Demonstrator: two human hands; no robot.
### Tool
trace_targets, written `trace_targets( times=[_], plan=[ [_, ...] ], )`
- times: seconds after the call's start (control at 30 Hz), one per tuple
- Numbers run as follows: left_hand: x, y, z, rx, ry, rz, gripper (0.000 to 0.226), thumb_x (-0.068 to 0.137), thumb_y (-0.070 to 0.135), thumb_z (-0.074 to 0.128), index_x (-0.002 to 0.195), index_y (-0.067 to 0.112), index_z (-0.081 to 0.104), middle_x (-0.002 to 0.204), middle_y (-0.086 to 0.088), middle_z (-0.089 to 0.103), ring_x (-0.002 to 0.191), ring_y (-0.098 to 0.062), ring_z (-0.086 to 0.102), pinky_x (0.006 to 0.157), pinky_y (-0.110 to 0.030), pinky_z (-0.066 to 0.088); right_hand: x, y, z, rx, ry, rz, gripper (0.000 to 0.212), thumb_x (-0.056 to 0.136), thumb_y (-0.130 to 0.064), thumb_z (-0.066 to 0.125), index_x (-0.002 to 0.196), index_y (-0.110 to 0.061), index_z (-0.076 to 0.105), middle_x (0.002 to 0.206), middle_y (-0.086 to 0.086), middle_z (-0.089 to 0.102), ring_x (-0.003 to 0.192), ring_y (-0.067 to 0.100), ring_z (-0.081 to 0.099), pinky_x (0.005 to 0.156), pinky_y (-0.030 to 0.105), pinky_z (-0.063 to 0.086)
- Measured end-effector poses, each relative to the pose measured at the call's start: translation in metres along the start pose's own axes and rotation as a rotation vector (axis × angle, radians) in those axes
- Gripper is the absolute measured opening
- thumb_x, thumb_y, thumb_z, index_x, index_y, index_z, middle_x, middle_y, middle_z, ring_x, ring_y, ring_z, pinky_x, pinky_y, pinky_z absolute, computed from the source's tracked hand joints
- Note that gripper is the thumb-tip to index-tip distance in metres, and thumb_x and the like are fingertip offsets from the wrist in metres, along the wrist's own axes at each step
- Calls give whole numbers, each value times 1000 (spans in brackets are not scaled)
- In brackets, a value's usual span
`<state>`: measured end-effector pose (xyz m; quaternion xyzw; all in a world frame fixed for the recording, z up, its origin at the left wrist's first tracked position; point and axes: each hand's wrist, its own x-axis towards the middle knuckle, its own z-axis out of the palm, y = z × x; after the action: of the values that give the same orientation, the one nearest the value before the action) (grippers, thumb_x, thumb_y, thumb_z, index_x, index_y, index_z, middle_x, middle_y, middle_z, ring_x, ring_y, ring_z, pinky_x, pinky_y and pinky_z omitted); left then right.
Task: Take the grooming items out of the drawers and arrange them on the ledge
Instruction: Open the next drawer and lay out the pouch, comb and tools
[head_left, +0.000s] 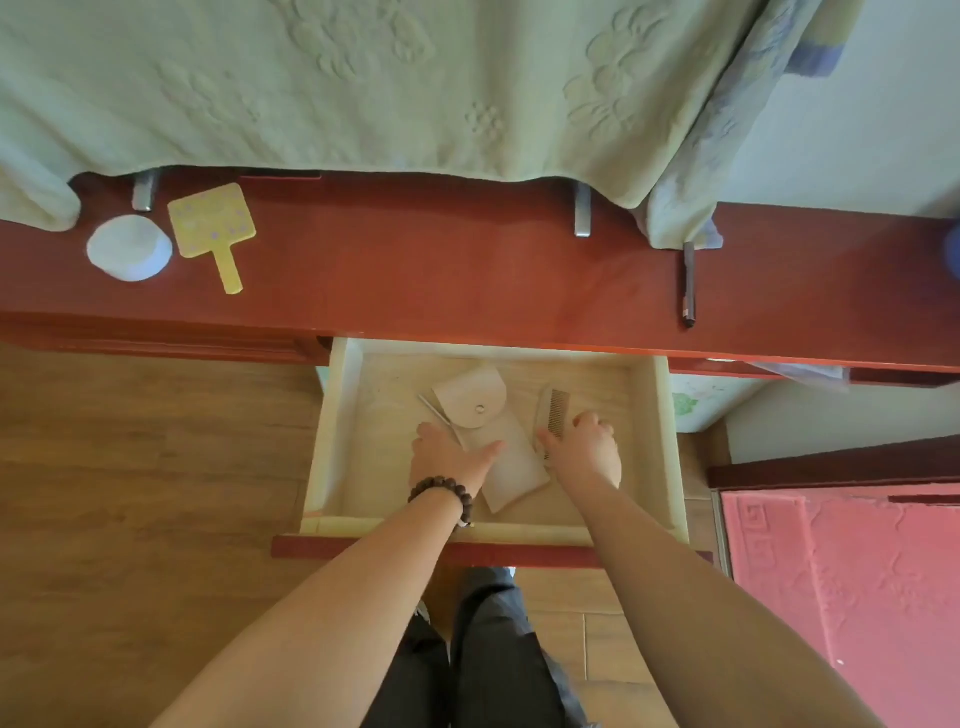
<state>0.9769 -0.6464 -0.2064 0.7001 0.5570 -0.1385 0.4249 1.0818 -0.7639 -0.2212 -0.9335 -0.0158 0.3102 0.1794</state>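
Both forearms are bare, with no sleeves in view. Just behind the left hand, the wrist carries a bracelet of round dark brown beads. The right hand and its wrist wear nothing. Below the arms, dark grey trousers cover the legs.

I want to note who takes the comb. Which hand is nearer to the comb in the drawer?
Right. The right hand is against the comb, its thumb at the comb's near end. The left hand lies apart to the left, over the white pouch.
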Motion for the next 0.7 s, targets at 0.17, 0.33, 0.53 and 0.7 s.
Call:
trace_targets(
  times=[0.17, 0.33, 0.53, 0.7],
  plan=[
    [6, 2, 24, -106, 45, -175, 77, 65, 44, 82, 112, 3, 37, 113, -16, 59, 98, -35, 62, 79, -41, 55, 5, -5, 13, -4, 16, 51, 68, 75, -46, 72, 123, -7, 42, 124, 14, 50, 114, 32, 50, 81, 40, 47],
    [12, 4, 23, -77, -23, -137, 45, 73, 40, 76, 99, 7, 57, 95, -5, 65, 88, -27, 63, 65, -29, 45, 9, -6, 15, 47, -15, 48, 59, 77, -33, 74, 119, -9, 42, 120, 12, 54, 108, 32, 55, 80, 41, 50],
    [10, -4, 14, -156, -6, -82, 24, 80, 27, 72, 91, 13, 55, 84, 0, 58, 78, -20, 55, 67, -29, 43, 11, -2, 12, 104, -12, -10, 51, 75, -22, 74, 115, -16, 42, 120, 7, 48, 102, 28, 55, 79, 40, 50],
    [5, -10, 1, -149, 9, -9, 21, 81, 16, 68, 76, 19, 49, 72, 6, 55, 75, -19, 55, 63, -28, 41, 7, -1, 3, 178, -35, -79, 32, 87, -9, 60, 112, -18, 41, 101, 2, 58, 80, 22, 57, 61, 31, 45]
  ],
)
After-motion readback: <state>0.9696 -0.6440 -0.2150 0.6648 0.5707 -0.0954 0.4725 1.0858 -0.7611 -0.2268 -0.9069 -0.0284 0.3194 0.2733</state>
